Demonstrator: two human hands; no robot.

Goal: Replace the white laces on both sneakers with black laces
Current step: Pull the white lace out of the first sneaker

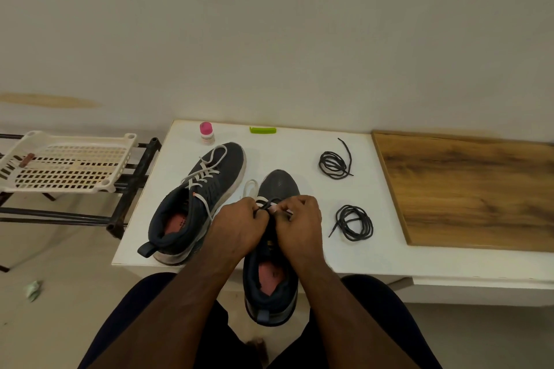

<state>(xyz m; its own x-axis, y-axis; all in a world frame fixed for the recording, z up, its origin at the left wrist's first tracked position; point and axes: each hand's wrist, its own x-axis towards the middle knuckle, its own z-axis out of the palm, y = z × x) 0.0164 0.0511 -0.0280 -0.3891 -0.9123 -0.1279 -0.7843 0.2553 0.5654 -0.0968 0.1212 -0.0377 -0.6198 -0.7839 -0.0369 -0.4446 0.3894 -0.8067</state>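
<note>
Near sneaker (277, 189): toe on the white counter (374, 189), heel past its front edge, between the knees; white lace (250, 186) loops beside the toe.
Step, as I judge it: unpicking the white lace; best loosened eyelet by eyelet, shoe held steady.
Hands: left hand (239, 226) and right hand (299, 219) meet knuckle to knuckle over the eyelets, fingers curled, pinching lace.
Other sneaker (198, 201): left, white-laced.
Black laces (334, 163), (353, 223): two coils, right, untouched.
</note>
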